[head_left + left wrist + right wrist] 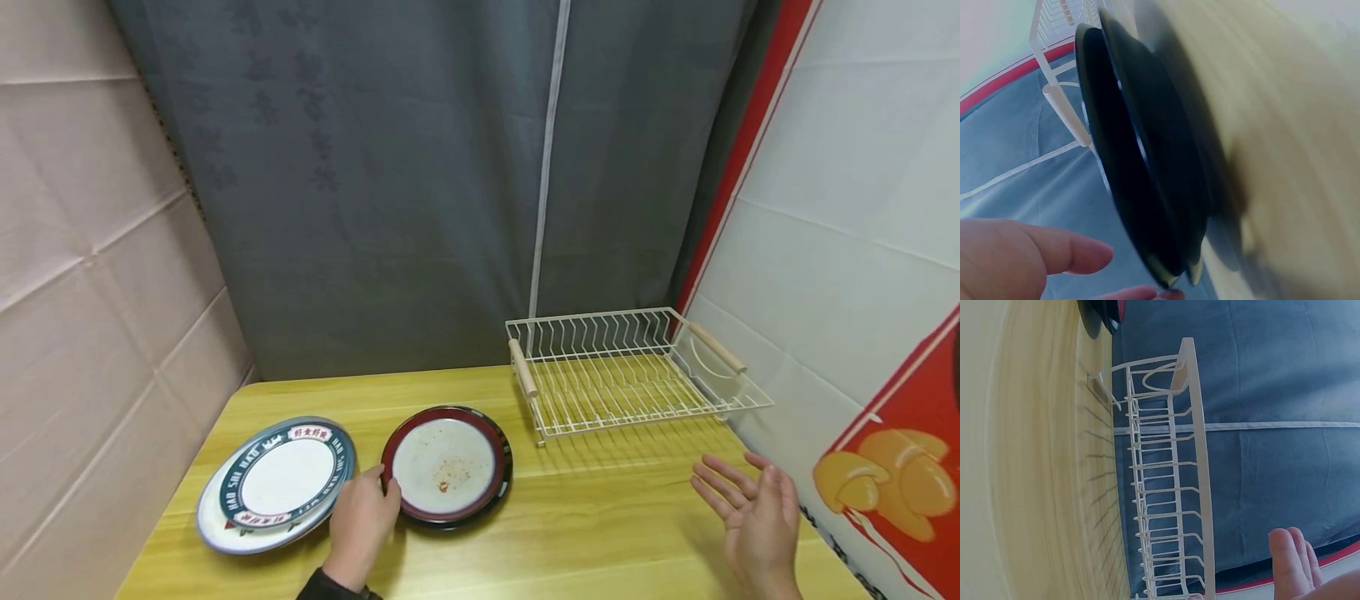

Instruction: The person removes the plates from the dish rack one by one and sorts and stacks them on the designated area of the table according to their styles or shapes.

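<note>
My left hand point(365, 521) is at the left edge of a stack of plates. The upper plate point(447, 462) has a maroon rim and a pale centre with brown crumbs, and sits on a black-edged plate point(501, 493). In the left wrist view the thumb point(1079, 253) is apart from the dark stack point(1147, 144), while a fingertip touches or nearly touches its rim. My right hand point(761, 517) hovers over the table's right side with spread fingers, holding nothing. Behind it stands a white wire dish rack point(622, 425) with wooden handles and nothing in it.
Left of my left hand lies a green-rimmed plate point(288, 477) on a larger white, blue-edged plate point(217, 533), tilted. The yellow wood-grain table point(600, 517) meets a grey curtain point(390, 208) behind and white sheets at both sides.
</note>
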Motion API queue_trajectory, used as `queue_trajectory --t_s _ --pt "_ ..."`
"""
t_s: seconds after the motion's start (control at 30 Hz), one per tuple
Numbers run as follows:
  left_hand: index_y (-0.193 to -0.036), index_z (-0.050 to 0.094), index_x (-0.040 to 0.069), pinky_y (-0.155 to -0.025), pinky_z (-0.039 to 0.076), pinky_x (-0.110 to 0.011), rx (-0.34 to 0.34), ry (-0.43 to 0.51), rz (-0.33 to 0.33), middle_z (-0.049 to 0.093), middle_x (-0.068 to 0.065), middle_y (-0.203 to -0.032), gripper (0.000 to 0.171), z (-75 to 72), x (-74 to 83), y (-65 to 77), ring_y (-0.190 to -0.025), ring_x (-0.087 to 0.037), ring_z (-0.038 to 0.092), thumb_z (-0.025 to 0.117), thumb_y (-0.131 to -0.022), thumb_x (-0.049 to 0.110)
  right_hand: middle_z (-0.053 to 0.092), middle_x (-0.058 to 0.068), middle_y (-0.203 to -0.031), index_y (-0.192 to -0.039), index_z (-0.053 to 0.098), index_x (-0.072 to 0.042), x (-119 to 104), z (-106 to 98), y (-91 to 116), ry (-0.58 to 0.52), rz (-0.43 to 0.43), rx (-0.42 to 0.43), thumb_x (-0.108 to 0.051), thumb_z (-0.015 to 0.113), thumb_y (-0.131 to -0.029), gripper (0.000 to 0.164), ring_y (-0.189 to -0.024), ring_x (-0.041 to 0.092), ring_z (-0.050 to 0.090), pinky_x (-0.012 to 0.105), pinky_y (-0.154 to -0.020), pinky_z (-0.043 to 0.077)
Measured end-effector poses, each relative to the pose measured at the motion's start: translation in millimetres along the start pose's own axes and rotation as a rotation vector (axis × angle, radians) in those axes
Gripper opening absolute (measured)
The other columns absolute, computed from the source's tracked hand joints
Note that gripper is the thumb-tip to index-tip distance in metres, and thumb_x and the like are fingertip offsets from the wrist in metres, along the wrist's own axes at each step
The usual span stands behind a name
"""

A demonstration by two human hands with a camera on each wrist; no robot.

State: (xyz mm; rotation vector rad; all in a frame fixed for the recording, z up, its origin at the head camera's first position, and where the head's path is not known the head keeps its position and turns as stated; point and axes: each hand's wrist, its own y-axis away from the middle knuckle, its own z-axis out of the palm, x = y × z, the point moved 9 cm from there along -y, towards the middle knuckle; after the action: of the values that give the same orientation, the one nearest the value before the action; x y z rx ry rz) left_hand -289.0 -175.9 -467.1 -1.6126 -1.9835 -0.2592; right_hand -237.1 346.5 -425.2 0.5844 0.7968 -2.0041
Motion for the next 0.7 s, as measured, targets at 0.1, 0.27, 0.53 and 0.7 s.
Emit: queue_trajectory --t_s 0.1,0.27,0.53,0.7 --pt "-0.118 0.067 -0.006 -0.085 0.053 -0.058 0.014 -0.015 0.002 0.067 -0.026 -0.116 0.04 -7.2 1.4 2.1 -0.106 -0.045 0.063 0.063 -0.09 0.022 0.073 0.024 -0.1 -0.124 0.036 -0.003 -4.0 -1.6 -2.2 0.021 0.007 0.022 -0.03 0.044 -0.104 0.035 -0.087 0.036 0.074 0.046 -0.073 0.06" --pt "-0.118 0.067 -0.004 -0.087 0.051 -0.059 0.017 -0.012 -0.001 0.065 -0.026 -0.119 0.04 -17.4 -0.7 2.3 -0.108 -0.046 0.061 0.063 -0.091 0.025 0.073 0.025 -0.1 -0.125 0.034 -0.002 -14.1 4.5 -8.1 0.006 -0.004 0.021 -0.03 0.044 -0.103 0.037 -0.086 0.035 0.074 0.046 -0.073 0.06" --pt "-0.125 0.062 -0.004 -0.091 0.047 -0.062 0.014 -0.003 -0.047 0.06 -0.028 -0.125 0.044 -46.6 -14.2 -6.2 -0.114 -0.048 0.056 0.058 -0.093 0.026 0.072 0.028 -0.098 -0.125 0.037 0.002 -34.9 27.1 -24.0 0.014 -0.077 0.07 -0.031 0.049 -0.101 0.042 -0.082 0.037 0.074 0.046 -0.07 0.061" --pt "-0.125 0.061 -0.005 -0.094 0.044 -0.061 0.078 0.006 -0.013 0.059 -0.028 -0.127 0.042 -79.1 -5.2 -8.9 -0.117 -0.047 0.052 0.058 -0.094 0.024 0.071 0.028 -0.095 -0.122 0.04 0.005 -44.9 49.7 -31.6 0.024 -0.146 0.041 -0.027 0.049 -0.101 0.039 -0.079 0.036 0.074 0.045 -0.067 0.061"
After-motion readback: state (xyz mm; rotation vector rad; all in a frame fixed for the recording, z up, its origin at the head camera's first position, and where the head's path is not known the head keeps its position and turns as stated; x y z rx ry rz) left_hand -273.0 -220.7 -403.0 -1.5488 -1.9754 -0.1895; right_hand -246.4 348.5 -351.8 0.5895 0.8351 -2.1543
